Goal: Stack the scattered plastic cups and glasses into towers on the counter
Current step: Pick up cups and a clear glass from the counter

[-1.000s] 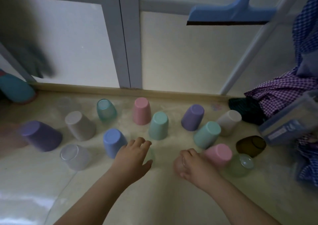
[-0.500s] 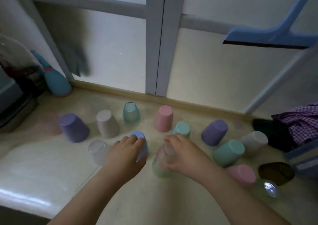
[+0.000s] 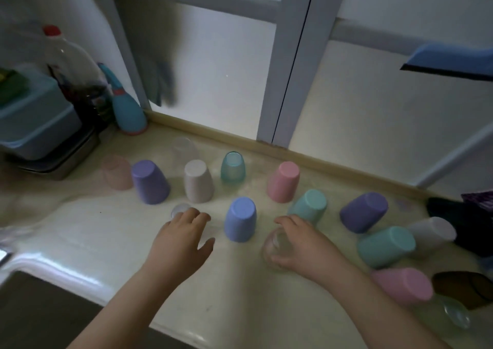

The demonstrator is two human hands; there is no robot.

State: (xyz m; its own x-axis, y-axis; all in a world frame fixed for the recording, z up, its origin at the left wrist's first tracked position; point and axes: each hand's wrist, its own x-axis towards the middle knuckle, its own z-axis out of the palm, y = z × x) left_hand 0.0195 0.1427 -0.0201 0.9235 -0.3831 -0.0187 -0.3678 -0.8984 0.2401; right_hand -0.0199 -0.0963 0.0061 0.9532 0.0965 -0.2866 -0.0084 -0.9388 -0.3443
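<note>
Cups: two purple (image 3: 150, 182), two pink (image 3: 283, 182); right hand (image 3: 301, 244) fingers wrap clear glass (image 3: 274, 244); left hand (image 3: 181, 238) fingers spread.

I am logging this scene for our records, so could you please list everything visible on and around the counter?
opaque cups: ten, upside down; two purple, two pink, two teal, one blue, two whitish, one faint pink; across the counter
clear glasses: about five; teal-tinted at back, clear at back left, clear ones at each hand, greenish at right edge
brown glass: one, right edge
spray bottle: one, teal, back left
plastic bottle: one, clear, red cap, back left
box: one, blue, on metal trays, left
squeegee: one, blue, upper right
dark cloth: right edge
left hand: over a clear glass
right hand: gripping a clear glass
</note>
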